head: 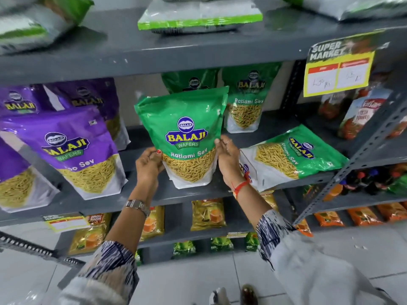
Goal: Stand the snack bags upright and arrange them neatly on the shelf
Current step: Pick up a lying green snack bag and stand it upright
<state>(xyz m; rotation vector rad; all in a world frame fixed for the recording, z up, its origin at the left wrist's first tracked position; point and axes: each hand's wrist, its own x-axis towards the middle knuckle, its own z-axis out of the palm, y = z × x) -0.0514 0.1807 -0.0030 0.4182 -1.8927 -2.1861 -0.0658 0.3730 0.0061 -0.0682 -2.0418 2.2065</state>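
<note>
On a grey shop shelf (198,195), a green bag (184,137) is stood upright at centre, fingers of the left hand (148,165) and right hand (228,158) clamped on its sides. Next, the fallen bag (293,156) at 3 o'clock likely needs righting.

Bright, even overhead lighting. Glare streaks the glossy green bag (182,137). Wide-angle distortion bends the shelf (154,51) edges. Upper packets (33,25) and frame corners appear blurred; shadows remain soft.
</note>
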